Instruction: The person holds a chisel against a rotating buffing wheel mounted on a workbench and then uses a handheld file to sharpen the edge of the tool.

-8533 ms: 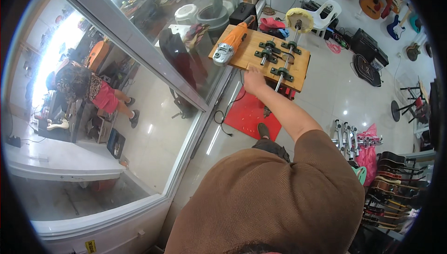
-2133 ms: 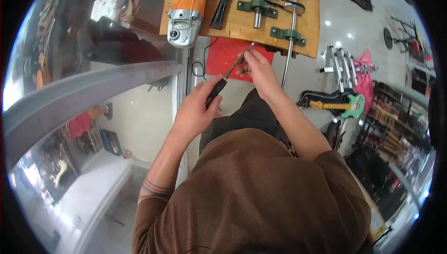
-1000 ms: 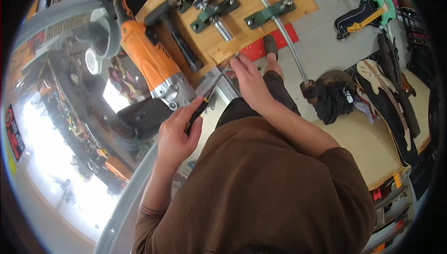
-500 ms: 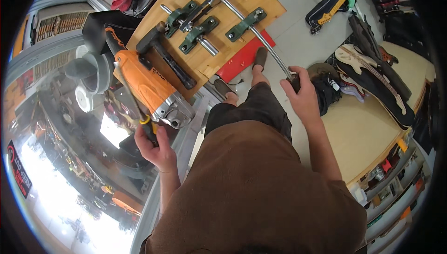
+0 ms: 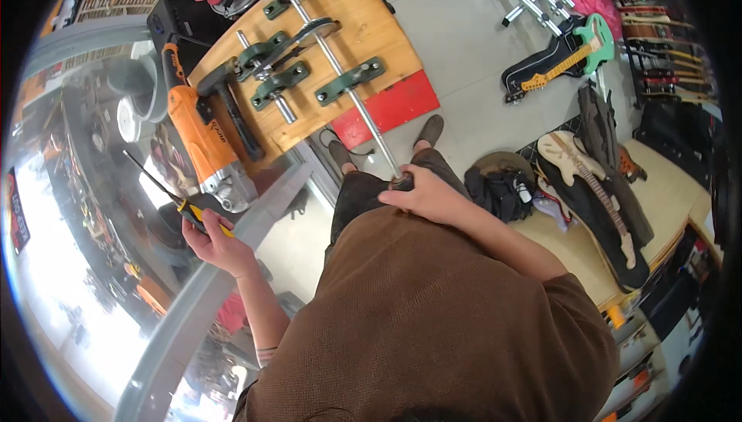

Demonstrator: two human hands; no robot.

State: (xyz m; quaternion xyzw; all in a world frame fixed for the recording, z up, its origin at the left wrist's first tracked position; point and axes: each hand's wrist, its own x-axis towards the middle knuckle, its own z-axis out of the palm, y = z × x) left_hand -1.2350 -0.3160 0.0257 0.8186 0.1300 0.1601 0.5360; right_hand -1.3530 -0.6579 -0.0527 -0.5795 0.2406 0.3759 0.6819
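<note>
In my left hand (image 5: 216, 246) is a screwdriver (image 5: 189, 209) with a yellow and black handle, its long thin shank pointing up and left. My right hand (image 5: 427, 194), in front of my waist, is closed around a dark piece (image 5: 401, 182) at the near end of a long steel shaft (image 5: 375, 132). This shaft passes through green pillow block bearings (image 5: 349, 82) on a wooden board (image 5: 371, 20). A pulley (image 5: 318, 28) sits on it, with a belt running to a shorter shaft (image 5: 287, 111) in its own green bearings.
Left of the bearings lie a black hammer (image 5: 233, 113) and an orange angle grinder (image 5: 197, 136), beside a glass case with a metal frame (image 5: 270, 225). A red panel (image 5: 390, 109) is below the board. Guitars (image 5: 591, 178) lie on a bench at right.
The view has shifted. My right hand, still at the shaft's end, is closer to my waist. The screwdriver now tilts further left, away from the grinder.
</note>
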